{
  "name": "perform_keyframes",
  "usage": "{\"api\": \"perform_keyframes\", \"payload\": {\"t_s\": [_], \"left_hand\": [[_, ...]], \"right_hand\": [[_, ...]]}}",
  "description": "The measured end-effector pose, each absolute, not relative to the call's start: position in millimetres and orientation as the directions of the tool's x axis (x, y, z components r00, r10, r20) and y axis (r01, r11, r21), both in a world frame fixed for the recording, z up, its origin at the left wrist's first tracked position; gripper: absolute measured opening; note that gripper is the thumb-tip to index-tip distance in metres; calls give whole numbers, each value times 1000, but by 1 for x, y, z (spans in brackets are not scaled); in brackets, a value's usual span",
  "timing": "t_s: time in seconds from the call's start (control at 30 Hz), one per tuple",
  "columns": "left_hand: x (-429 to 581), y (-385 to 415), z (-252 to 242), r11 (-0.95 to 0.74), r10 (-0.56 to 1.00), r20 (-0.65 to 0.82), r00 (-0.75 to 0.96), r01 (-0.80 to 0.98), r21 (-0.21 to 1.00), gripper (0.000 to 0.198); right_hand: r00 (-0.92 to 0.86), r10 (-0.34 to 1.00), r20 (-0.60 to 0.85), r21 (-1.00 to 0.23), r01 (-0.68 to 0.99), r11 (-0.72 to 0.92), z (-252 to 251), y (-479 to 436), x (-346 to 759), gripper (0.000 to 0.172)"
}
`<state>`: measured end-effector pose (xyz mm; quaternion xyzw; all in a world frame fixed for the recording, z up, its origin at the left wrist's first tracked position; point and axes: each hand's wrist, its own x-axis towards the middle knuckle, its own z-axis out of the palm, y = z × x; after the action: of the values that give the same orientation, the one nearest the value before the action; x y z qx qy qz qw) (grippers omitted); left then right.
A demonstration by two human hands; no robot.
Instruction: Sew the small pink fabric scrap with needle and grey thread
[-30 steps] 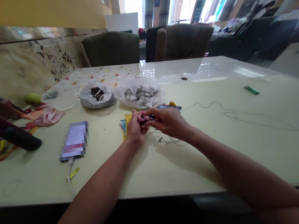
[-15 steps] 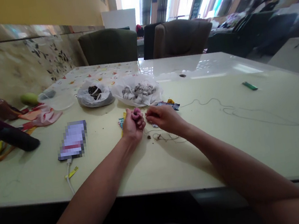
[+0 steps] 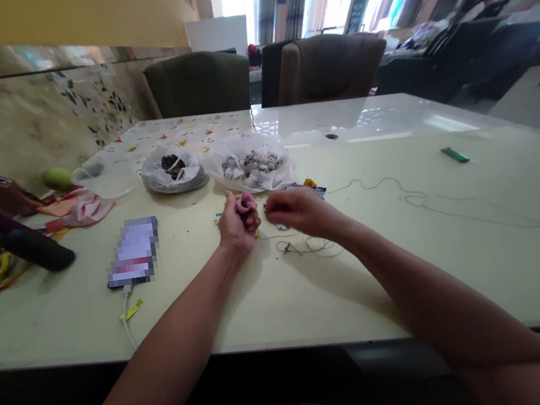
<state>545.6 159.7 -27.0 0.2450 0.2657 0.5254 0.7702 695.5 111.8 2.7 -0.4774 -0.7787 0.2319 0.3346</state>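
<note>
My left hand (image 3: 239, 223) is closed around a small pink piece of cloth (image 3: 246, 202), whose top forms a dark round opening. Just to its right, my right hand (image 3: 296, 212) is held with the fingers curled together; whatever they grip is hidden and slightly blurred. A tangle of thin thread (image 3: 309, 245) lies on the table below the hands. Behind the right hand, a dark blue and yellow packet (image 3: 317, 190) is partly covered. Beyond both hands sits a white plastic bag (image 3: 254, 164) of pale, greyish lumps.
Another plastic bag (image 3: 174, 175) with dark bits stands farther left. A phone (image 3: 133, 252) on a white cable lies left of my arm. Pink cloth (image 3: 84, 208), a green fruit (image 3: 56, 179) and dark long objects (image 3: 30, 246) crowd the left side. A green lighter-like object (image 3: 455, 154) lies right.
My right hand has turned slightly, its fingers now more blurred. A dark bit below the hands no longer shows at its former spot. The left hand keeps holding the pink cloth.
</note>
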Motion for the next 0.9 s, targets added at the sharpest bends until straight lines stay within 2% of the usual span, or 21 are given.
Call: {"api": "perform_keyframes", "payload": {"t_s": [0.07, 0.13, 0.27, 0.4, 0.47, 0.6, 0.73, 0.8, 0.9], "left_hand": [[550, 155, -30, 339, 930, -146, 337, -637, 693, 50], [555, 150, -32, 358, 918, -153, 365, -601, 715, 49], [560, 145, -34, 425, 893, -209, 399, -592, 685, 50], [558, 147, -32, 505, 851, -236, 470, -604, 617, 49], [557, 147, -31, 507, 849, -234, 474, -606, 613, 49], [559, 145, -31, 467, 877, -249, 411, -605, 645, 50], [556, 147, -28, 493, 861, -246, 444, -616, 614, 52], [553, 150, -24, 505, 856, -250, 452, -634, 586, 52], [549, 154, -21, 506, 859, -264, 438, -656, 560, 54]], "right_hand": [[-120, 900, 419, -777, 466, 424, 6, 112, 698, 7], [-41, 866, 498, -765, 449, 461, 5, 111, 696, 9], [-119, 807, 578, -612, 591, 525, 1, 109, 688, 13], [-135, 787, 602, -562, 629, 537, 5, 106, 691, 21], [-180, 814, 553, -546, 659, 517, 7, 105, 693, 23], [-363, 878, 311, -449, 758, 472, 12, 104, 694, 24], [-291, 888, 356, -541, 711, 450, 23, 97, 702, 23], [-299, 907, 297, -540, 731, 417, 26, 92, 708, 18], [-350, 935, 57, -368, 863, 346, 20, 86, 713, 12]]}}
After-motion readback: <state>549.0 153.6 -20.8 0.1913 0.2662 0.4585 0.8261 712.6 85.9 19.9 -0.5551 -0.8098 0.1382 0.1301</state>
